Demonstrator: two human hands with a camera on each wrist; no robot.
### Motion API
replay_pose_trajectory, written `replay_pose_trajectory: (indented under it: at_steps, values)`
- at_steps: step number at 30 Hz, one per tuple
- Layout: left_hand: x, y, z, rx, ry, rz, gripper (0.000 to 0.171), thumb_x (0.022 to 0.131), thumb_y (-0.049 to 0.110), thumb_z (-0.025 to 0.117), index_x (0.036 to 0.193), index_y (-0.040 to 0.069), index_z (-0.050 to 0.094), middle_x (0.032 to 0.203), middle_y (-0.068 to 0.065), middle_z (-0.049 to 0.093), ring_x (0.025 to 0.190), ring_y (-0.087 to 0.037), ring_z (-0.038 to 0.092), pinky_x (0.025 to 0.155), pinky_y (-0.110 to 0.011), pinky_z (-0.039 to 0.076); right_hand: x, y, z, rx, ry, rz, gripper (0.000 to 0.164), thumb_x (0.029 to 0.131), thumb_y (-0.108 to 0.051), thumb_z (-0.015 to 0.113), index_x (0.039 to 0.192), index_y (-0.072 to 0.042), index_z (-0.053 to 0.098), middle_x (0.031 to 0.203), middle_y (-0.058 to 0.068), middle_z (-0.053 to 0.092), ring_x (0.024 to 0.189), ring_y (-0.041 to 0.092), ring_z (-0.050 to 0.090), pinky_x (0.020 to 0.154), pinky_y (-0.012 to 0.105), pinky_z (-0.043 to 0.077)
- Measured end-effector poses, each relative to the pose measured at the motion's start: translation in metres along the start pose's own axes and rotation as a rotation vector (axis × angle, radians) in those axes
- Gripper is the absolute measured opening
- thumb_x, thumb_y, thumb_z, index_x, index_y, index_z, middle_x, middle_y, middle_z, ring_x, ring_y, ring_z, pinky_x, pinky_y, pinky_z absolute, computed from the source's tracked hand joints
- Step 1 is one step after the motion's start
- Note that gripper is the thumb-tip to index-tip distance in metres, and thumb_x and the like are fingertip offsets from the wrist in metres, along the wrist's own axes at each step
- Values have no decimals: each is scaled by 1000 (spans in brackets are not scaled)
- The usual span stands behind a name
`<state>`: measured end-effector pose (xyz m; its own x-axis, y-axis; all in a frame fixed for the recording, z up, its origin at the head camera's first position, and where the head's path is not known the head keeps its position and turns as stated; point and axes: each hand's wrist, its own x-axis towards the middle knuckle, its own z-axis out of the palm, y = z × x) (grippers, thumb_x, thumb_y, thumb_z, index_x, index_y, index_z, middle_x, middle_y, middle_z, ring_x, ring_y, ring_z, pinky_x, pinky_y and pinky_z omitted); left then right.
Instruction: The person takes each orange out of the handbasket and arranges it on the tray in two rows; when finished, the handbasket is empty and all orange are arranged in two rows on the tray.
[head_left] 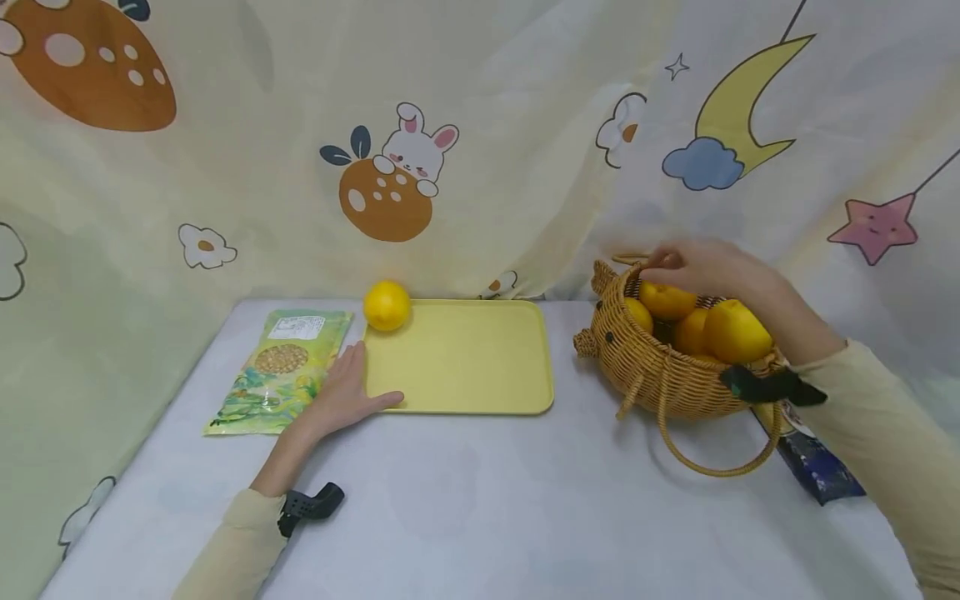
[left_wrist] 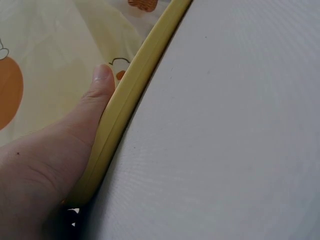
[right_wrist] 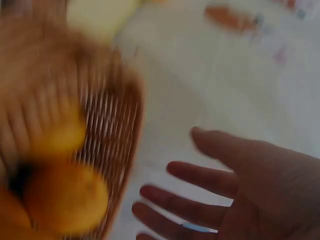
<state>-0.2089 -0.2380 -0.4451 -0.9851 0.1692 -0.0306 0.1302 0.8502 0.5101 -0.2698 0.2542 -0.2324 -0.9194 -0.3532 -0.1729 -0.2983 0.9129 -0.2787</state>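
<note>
My left hand (head_left: 341,396) lies at the left end of a yellow tray (head_left: 465,358), fingers straight along its side. In the left wrist view the thumb (left_wrist: 102,80) rests over the tray's edge (left_wrist: 120,110). A round yellow fruit (head_left: 387,306) sits at the tray's far left corner. On the right, my right hand (head_left: 701,265) hovers over the far rim of a pig-shaped wicker basket (head_left: 697,396). Its fingers (right_wrist: 195,175) are spread and hold nothing in the right wrist view. Several orange fruits (head_left: 667,300) and a yellower one (head_left: 737,332) fill the basket.
A green bag (head_left: 281,375) with a picture of beans lies left of the tray. The basket's loop handle (head_left: 720,472) hangs down in front. A dark blue packet (head_left: 821,467) lies partly behind the basket, by the right sleeve. A patterned cloth (head_left: 525,167) hangs behind the table.
</note>
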Motion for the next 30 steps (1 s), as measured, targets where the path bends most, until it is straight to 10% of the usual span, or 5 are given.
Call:
replay_pose_trajectory:
  at_steps: [7, 18, 30]
  values:
    - [3, 0, -2, 8, -22, -14, 129, 76, 71, 65, 152, -7, -2, 161, -29, 0, 149, -46, 4, 120, -62, 6, 35, 63, -24, 22, -287, 113, 56, 102, -34, 47, 135, 11, 48, 109, 28, 62, 94, 33, 61, 81, 46, 57]
    - [1, -3, -2, 14, -20, -25, 127, 77, 70, 64, 152, -8, -3, 160, -30, 0, 149, -47, 3, 120, -62, 6, 53, 93, -28, 283, -595, 221, 77, 100, -47, 45, 154, -3, 12, 151, 33, 30, 131, 43, 45, 106, 52, 46]
    - [1, -1, -1, 3, -20, -20, 127, 77, 70, 65, 152, -8, -2, 160, -31, 0, 148, -48, 3, 120, -62, 5, 40, 127, -12, 531, -596, 126, 65, 104, -37, 42, 157, -19, 8, 161, 25, 7, 140, 38, 38, 110, 43, 44]
